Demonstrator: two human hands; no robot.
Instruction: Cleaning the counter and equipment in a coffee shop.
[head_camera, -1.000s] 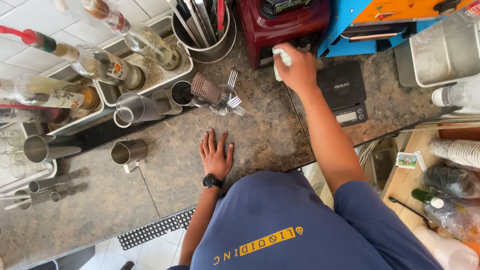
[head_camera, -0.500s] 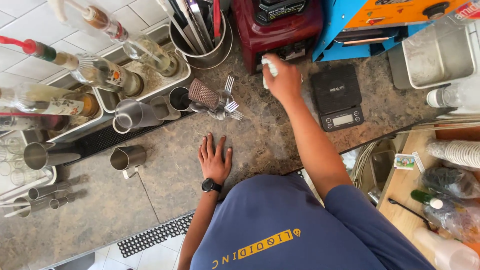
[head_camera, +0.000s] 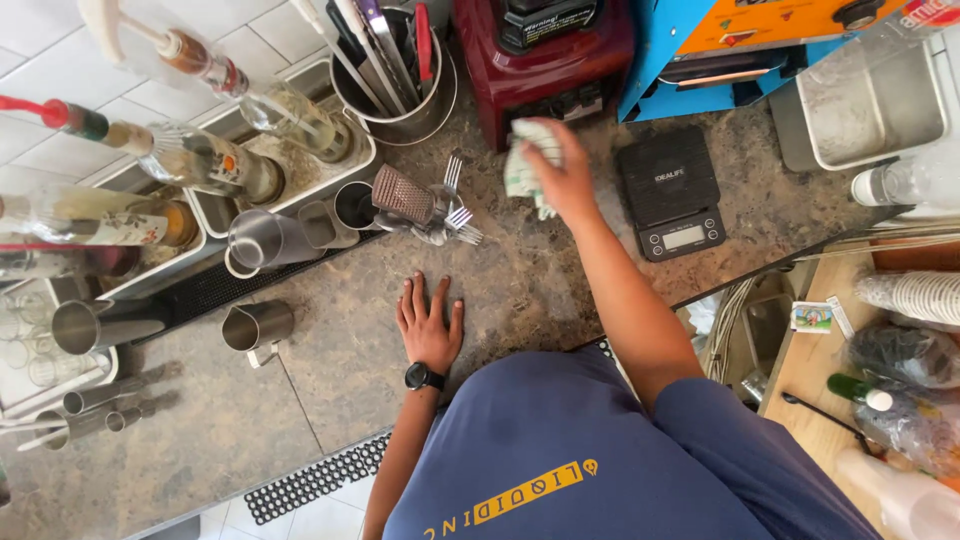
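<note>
- The right hand (head_camera: 565, 180) is closing its grip around a crumpled white-and-green cloth (head_camera: 525, 170), pressing it onto the speckled brown stone table (head_camera: 520, 290) just in front of the dark red blender base (head_camera: 545, 60).
- The left hand (head_camera: 428, 325) is lying flat on the table with fingers spread, gripping nothing.
- Wiping looks to be under way; the stretch near the black digital scale (head_camera: 670, 190) and the pile of metal forks (head_camera: 450, 215) appears to be waiting its turn.
</note>
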